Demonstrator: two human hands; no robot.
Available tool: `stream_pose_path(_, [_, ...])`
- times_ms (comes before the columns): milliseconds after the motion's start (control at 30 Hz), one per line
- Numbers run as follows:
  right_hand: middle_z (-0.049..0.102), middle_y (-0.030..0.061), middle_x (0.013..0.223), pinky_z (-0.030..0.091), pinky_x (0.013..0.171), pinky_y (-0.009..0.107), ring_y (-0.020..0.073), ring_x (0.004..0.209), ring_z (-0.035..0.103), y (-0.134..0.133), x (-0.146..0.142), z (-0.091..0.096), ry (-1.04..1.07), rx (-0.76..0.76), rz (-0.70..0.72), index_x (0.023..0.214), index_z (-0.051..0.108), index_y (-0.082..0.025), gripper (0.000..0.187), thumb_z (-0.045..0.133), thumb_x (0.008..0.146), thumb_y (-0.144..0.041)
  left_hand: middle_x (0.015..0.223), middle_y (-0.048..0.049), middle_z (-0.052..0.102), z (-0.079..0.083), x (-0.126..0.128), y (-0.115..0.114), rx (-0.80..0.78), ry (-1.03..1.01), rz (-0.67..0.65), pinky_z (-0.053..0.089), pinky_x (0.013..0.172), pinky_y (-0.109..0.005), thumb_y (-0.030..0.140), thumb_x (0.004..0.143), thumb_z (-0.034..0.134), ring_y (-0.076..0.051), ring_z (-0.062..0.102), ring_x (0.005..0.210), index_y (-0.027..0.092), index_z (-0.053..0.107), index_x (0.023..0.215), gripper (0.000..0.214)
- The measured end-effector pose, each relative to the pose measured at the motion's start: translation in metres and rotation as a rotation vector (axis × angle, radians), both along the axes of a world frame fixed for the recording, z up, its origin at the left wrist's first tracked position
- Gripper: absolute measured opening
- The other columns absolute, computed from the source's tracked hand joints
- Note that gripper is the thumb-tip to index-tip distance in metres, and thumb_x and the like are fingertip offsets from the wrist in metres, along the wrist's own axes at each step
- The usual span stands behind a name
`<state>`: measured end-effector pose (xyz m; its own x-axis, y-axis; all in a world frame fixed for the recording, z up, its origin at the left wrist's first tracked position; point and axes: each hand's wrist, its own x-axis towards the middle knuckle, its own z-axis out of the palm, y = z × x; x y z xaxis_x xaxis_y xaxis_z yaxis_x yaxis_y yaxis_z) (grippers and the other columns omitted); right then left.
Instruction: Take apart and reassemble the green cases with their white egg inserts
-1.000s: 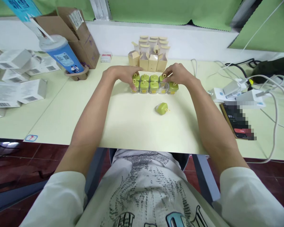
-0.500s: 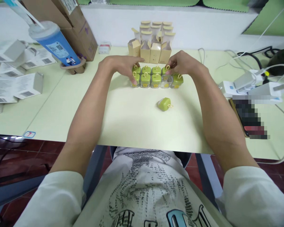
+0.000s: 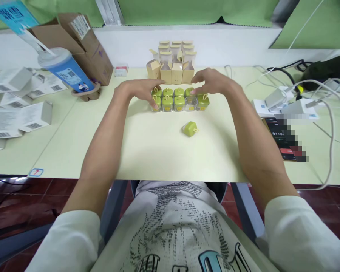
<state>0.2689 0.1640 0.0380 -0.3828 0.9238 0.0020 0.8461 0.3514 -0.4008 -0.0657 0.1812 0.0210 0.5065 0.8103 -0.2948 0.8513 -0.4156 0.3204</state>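
Two rows of small clear cubes with green lids (image 3: 179, 101) stand on the pale yellow table (image 3: 164, 151). One cube in the front row (image 3: 190, 103) has no lid. A loose green lid (image 3: 189, 129) lies alone in front of them. My left hand (image 3: 137, 90) rests palm down at the left end of the rows, fingertips touching the leftmost cube. My right hand (image 3: 212, 81) hovers over the right end, fingers stretched out and slightly curled, fingertips by a back-row lid. Neither hand holds anything.
Open tan cartons (image 3: 172, 62) stand in rows behind the cubes. A blue cup (image 3: 64, 70), a cardboard box (image 3: 82, 41) and white boxes (image 3: 14, 98) lie left. A phone (image 3: 286, 141), chargers and white cables (image 3: 306, 102) lie right.
My right hand has lifted its fingers off the lids and spread them. The left hand stays at the left end. The view shifted slightly.
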Motion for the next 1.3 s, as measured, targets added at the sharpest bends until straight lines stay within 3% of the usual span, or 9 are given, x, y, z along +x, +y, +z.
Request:
stream_pose_path(167, [0.087, 0.0111, 0.111, 0.063, 0.095, 0.05, 0.0365, 0.106, 0.083, -0.061, -0.017, 0.043, -0.274, -0.098, 0.052, 0.12, 0.087, -0.026, 0.032, 0.094, 0.1, -0.05, 0.185, -0.0035, 0.054, -0.002, 0.0, 0.002, 0.029, 0.007, 0.01, 0.045, 0.134, -0.043, 0.071, 0.057, 0.096, -0.045, 0.055, 0.165, 0.041, 0.026, 0.189, 0.153])
stream_pose_path(267, [0.087, 0.0059, 0.104, 0.064, 0.079, 0.044, 0.0332, 0.088, 0.085, -0.089, -0.046, 0.035, -0.481, -0.345, 0.139, 0.134, 0.083, -0.029, 0.058, 0.104, 0.087, -0.056, 0.183, -0.0031, 0.056, 0.002, 0.001, -0.001, 0.042, 0.014, -0.009, 0.044, 0.134, -0.044, 0.073, 0.058, 0.094, -0.045, 0.054, 0.166, 0.042, 0.025, 0.189, 0.152])
stream_pose_path(433, [0.087, 0.0041, 0.114, 0.059, 0.075, 0.038, 0.0312, 0.097, 0.084, -0.094, -0.068, 0.017, -0.542, -0.301, 0.324, 0.12, 0.083, -0.03, 0.033, 0.097, 0.092, -0.041, 0.182, -0.0061, 0.057, 0.01, 0.003, -0.01, 0.055, 0.042, -0.011, 0.041, 0.137, -0.044, 0.075, 0.061, 0.093, -0.043, 0.053, 0.166, 0.037, 0.027, 0.19, 0.15])
stream_pose_path(567, [0.086, 0.0051, 0.119, 0.063, 0.084, 0.041, 0.0311, 0.102, 0.082, -0.078, -0.039, 0.031, -0.195, -0.313, 0.366, 0.125, 0.084, -0.034, 0.03, 0.085, 0.102, -0.053, 0.184, -0.01, 0.055, 0.012, 0.005, -0.012, 0.044, 0.015, -0.007, 0.04, 0.138, -0.042, 0.069, 0.06, 0.097, -0.044, 0.054, 0.166, 0.032, 0.031, 0.189, 0.15])
stream_pose_path(700, [0.08, 0.0128, 0.134, 0.067, 0.097, 0.046, 0.0311, 0.109, 0.079, -0.063, -0.006, 0.041, 0.497, -0.254, 0.154, 0.134, 0.079, -0.026, 0.032, 0.063, 0.115, -0.047, 0.185, -0.0096, 0.055, 0.014, 0.005, -0.013, 0.014, -0.009, 0.014, 0.042, 0.137, -0.041, 0.066, 0.06, 0.1, -0.042, 0.055, 0.167, 0.034, 0.031, 0.189, 0.15])
stream_pose_path(800, [0.078, 0.0133, 0.133, 0.068, 0.104, 0.048, 0.0318, 0.112, 0.082, -0.054, 0.007, 0.038, 0.66, -0.246, 0.063, 0.137, 0.077, -0.025, 0.039, 0.071, 0.113, -0.055, 0.191, -0.0043, 0.046, 0.015, 0.001, -0.012, 0.016, 0.009, 0.022, 0.04, 0.139, -0.041, 0.069, 0.057, 0.102, -0.042, 0.049, 0.172, 0.041, 0.03, 0.189, 0.152])
stream_pose_path(933, [0.078, 0.0147, 0.14, 0.065, 0.106, 0.051, 0.0334, 0.108, 0.082, -0.044, 0.013, 0.029, 0.367, -0.083, 0.055, 0.145, 0.08, -0.026, 0.058, 0.1, 0.092, -0.038, 0.19, -0.0062, 0.047, 0.015, -0.005, -0.009, -0.036, 0.048, 0.063, 0.047, 0.134, -0.043, 0.074, 0.051, 0.105, -0.046, 0.055, 0.167, 0.043, 0.026, 0.189, 0.162])
stream_pose_path(1067, [0.081, 0.0118, 0.146, 0.063, 0.108, 0.051, 0.0361, 0.111, 0.081, -0.036, 0.008, 0.018, 0.038, 0.077, 0.048, 0.14, 0.083, -0.028, 0.052, 0.095, 0.09, -0.022, 0.184, -0.0127, 0.055, 0.016, -0.004, -0.01, -0.084, 0.044, 0.096, 0.054, 0.129, -0.043, 0.078, 0.047, 0.105, -0.048, 0.066, 0.157, 0.033, 0.022, 0.191, 0.172])
stream_pose_path(1300, [0.084, 0.0101, 0.142, 0.062, 0.104, 0.046, 0.0355, 0.115, 0.081, -0.025, -0.002, -0.001, -0.135, 0.106, 0.177, 0.141, 0.083, -0.024, 0.05, 0.09, 0.092, -0.027, 0.175, -0.005, 0.066, 0.016, -0.001, -0.012, -0.054, -0.003, 0.056, 0.055, 0.126, -0.04, 0.08, 0.049, 0.103, -0.044, 0.067, 0.155, 0.039, 0.026, 0.189, 0.165])
